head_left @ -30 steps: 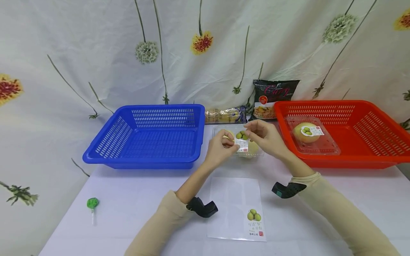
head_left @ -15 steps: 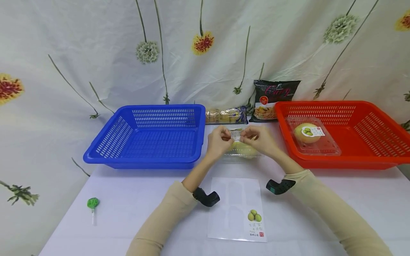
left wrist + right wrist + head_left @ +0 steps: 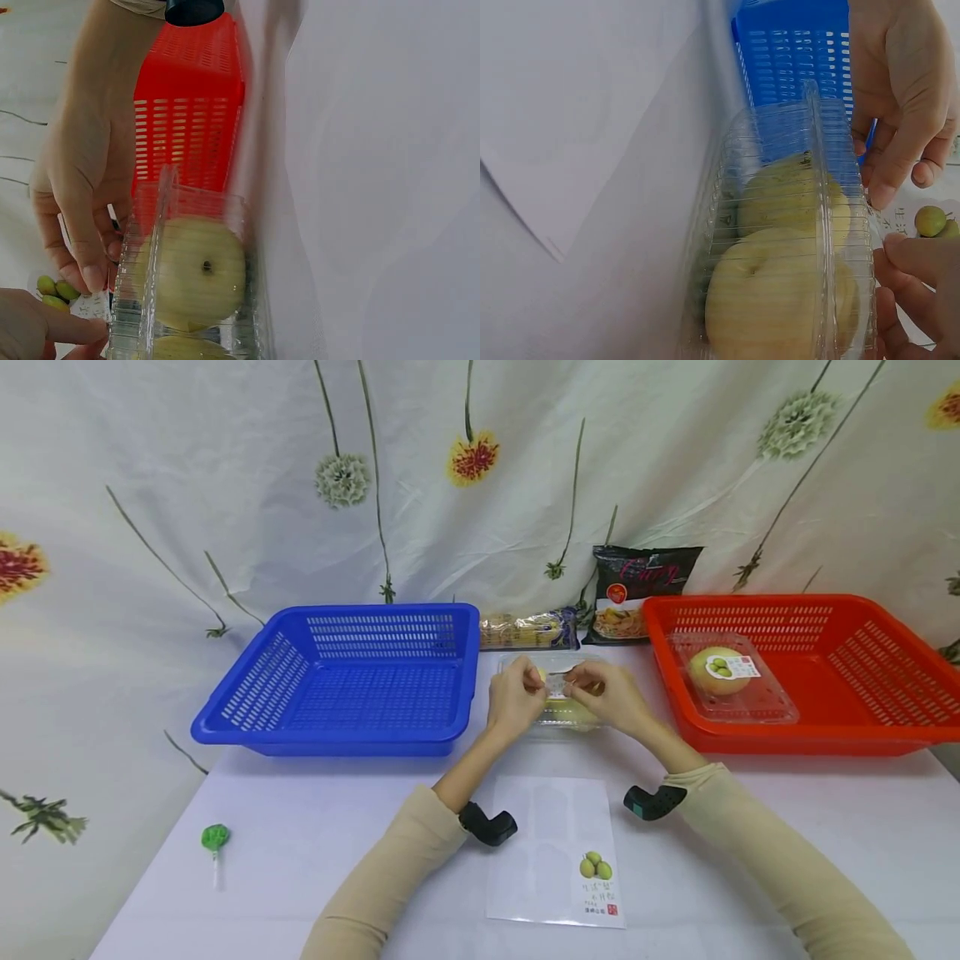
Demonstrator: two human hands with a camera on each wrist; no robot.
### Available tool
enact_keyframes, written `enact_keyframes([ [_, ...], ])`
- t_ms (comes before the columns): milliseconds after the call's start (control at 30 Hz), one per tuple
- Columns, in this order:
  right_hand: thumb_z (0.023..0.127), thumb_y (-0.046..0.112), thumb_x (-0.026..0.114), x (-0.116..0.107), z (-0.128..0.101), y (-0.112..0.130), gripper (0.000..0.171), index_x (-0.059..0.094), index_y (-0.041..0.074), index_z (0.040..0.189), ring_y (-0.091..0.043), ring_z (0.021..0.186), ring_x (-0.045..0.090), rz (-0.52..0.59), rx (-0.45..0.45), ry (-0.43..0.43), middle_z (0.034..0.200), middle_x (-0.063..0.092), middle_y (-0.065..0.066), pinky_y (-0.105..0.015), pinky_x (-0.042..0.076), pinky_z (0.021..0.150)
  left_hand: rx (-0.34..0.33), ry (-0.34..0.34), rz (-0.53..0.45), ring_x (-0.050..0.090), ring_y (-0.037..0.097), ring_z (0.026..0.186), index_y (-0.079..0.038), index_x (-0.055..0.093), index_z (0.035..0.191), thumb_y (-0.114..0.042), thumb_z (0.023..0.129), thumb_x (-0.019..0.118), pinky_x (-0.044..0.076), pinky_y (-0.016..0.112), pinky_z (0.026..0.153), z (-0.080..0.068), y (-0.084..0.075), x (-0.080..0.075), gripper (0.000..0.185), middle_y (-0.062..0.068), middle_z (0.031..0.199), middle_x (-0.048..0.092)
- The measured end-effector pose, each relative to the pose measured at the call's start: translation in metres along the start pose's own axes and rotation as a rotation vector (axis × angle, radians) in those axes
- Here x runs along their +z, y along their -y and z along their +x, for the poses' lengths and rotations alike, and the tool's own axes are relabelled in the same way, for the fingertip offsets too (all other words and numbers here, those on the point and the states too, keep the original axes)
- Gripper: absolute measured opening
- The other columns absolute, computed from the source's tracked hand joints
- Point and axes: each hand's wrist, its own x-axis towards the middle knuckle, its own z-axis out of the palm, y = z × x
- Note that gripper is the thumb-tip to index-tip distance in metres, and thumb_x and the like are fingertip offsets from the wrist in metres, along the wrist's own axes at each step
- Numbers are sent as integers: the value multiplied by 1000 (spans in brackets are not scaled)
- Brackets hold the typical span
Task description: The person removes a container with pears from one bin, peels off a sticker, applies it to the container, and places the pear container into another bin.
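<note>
A clear plastic clamshell box (image 3: pixel 570 724) of pale yellow pears (image 3: pixel 769 292) lies on the table between the two baskets. Over its lid, my left hand (image 3: pixel 516 700) and right hand (image 3: pixel 609 696) pinch a small white sticker label (image 3: pixel 91 306) between thumbs and fingers, one hand at each side. Green fruits are printed on the label, as the wrist views show. One edge of it is close against the ridged side of the lid; whether it touches cannot be told. In the head view the fingers partly hide label and box.
A blue basket (image 3: pixel 336 748) stands left, a red basket (image 3: pixel 810 742) right, holding a labelled box of fruit (image 3: pixel 722 672). Packed noodles (image 3: pixel 528 631) and a black curry packet (image 3: pixel 645 593) stand behind. A sticker sheet (image 3: pixel 551 852) lies in front; a green lollipop (image 3: pixel 216 838) lies left.
The label has tilted from facing the camera to lying lower over the lid. My right hand has come down and left, nearer the left hand. In the last half second little has moved.
</note>
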Motion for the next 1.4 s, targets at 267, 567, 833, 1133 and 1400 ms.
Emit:
enact_keyframes([
  [267, 80, 2, 72, 1, 0, -2, 12, 68, -3, 91, -23, 69, 63, -105, -45, 26, 78, 68, -13, -36, 55, 64, -7, 5, 22, 61, 21, 67, -4, 54, 72, 6, 73, 69, 48, 28, 65, -1, 1, 1, 19, 11, 72, 66],
  [567, 80, 1, 72, 1, -1, 0, 12, 68, -3, 90, -24, 69, 63, -94, -52, 22, 78, 69, -13, -36, 55, 64, 1, 6, 15, 60, 22, 67, -4, 53, 71, 7, 72, 69, 48, 28, 64, -2, 1, 2, 19, 11, 71, 66],
  [833, 82, 3, 70, 0, 0, -1, 12, 68, -3, 92, -22, 68, 61, -99, -45, 32, 79, 69, -13, -33, 53, 63, -21, 23, -6, 60, 21, 69, -4, 53, 73, 6, 73, 69, 47, 26, 64, 0, 3, 2, 18, 11, 73, 66],
  [1133, 80, 4, 73, 4, -2, 0, 12, 69, -1, 90, -21, 66, 62, -150, -86, 23, 77, 69, -11, -35, 54, 62, -2, 19, 54, 60, 19, 65, -5, 53, 71, 7, 71, 70, 47, 27, 61, -2, 4, 6, 20, 9, 69, 66],
  [1400, 79, 3, 72, 7, -1, 7, 6, 70, 1, 84, -20, 66, 61, -325, -115, 51, 75, 68, -9, -34, 52, 62, -6, 54, 144, 60, 21, 66, -6, 53, 74, 6, 71, 70, 48, 31, 63, -1, 2, 6, 21, 8, 69, 64],
])
